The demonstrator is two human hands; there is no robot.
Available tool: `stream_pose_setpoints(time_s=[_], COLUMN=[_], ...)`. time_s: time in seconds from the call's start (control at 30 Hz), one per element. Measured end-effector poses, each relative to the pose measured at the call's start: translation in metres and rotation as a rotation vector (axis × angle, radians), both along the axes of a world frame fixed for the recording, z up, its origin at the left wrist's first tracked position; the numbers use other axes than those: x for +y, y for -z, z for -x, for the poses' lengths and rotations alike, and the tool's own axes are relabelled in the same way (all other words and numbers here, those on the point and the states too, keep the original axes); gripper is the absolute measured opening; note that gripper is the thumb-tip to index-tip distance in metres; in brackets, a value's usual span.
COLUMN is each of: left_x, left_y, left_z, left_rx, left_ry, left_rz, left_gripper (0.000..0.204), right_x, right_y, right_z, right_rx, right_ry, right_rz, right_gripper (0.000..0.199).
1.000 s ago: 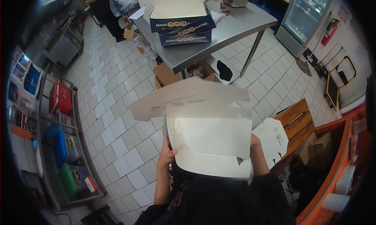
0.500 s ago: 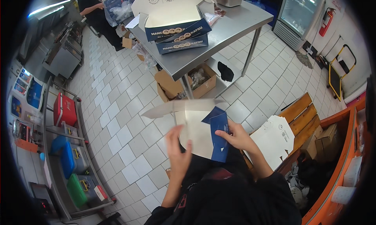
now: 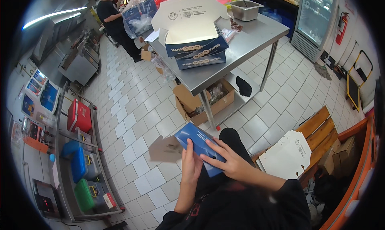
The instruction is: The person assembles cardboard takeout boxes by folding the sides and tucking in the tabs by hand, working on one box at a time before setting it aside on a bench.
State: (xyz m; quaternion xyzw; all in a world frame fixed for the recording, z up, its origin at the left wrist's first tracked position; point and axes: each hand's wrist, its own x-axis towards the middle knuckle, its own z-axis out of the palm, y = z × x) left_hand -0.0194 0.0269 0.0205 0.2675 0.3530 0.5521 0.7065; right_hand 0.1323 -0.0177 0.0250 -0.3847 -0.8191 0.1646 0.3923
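Note:
A partly folded cardboard box (image 3: 191, 134), blue outside and pale inside, is tilted over my lap with a blue side panel facing me and its lid flap out to the left. My left hand (image 3: 191, 162) grips its near left edge, the fingers pointing up along the panel. My right hand (image 3: 228, 160) holds it from the right, with fingers spread across the blue face. The box's inside is mostly hidden. To my right, flat unfolded box blanks (image 3: 285, 154) lie pale side up on a wooden slatted bench (image 3: 315, 130).
Ahead stands a steel table (image 3: 256, 37) bearing stacked blue boxes (image 3: 202, 61) and a metal pan (image 3: 244, 9). An open carton (image 3: 224, 101) sits beneath it. A wheeled rack (image 3: 100, 150) with bins is at left. A co-worker (image 3: 116, 23) stands at far left.
The box has turned, so its blue side now faces me instead of its pale inside. My left hand has come from beside it onto its edge; my right hand has shifted across the panel.

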Motion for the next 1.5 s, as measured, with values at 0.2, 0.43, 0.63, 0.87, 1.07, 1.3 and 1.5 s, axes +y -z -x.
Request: stream_pose_setpoints(time_s=[0.2,0.43,0.63,0.87,1.07,1.3,1.5], left_x=[0.001,-0.01,-0.004,-0.008,-0.006,-0.006,0.0], left_y=[0.016,0.02,0.008,0.007,0.002,-0.012,-0.017], left_z=[0.003,-0.002,0.012,0.004,0.0,0.002,0.006], left_rx=[-0.233,-0.175,-0.179,-0.2,-0.147,-0.061,0.02], left_ry=[0.122,0.08,0.107,0.122,0.047,0.082,0.096], left_rz=[0.107,0.063,-0.014,-0.021,0.002,-0.038,-0.018], left_gripper=[0.03,0.025,0.023,0.026,0.026,0.032,0.035], right_x=[0.007,0.001,0.002,-0.004,0.003,0.0,-0.002], right_y=[-0.001,-0.008,0.001,0.009,-0.013,-0.012,-0.021], right_z=[-0.014,-0.011,-0.012,0.006,-0.011,-0.022,-0.028], right_rx=[0.246,0.199,0.396,1.149,0.322,0.01,-0.04], right_ry=[0.143,0.149,0.072,0.28,0.182,0.041,-0.067], right_rz=[0.017,-0.075,-0.055,0.086,-0.155,-0.106,-0.114], right_gripper=[0.055,0.041,0.034,0.022,0.033,0.056,0.06])
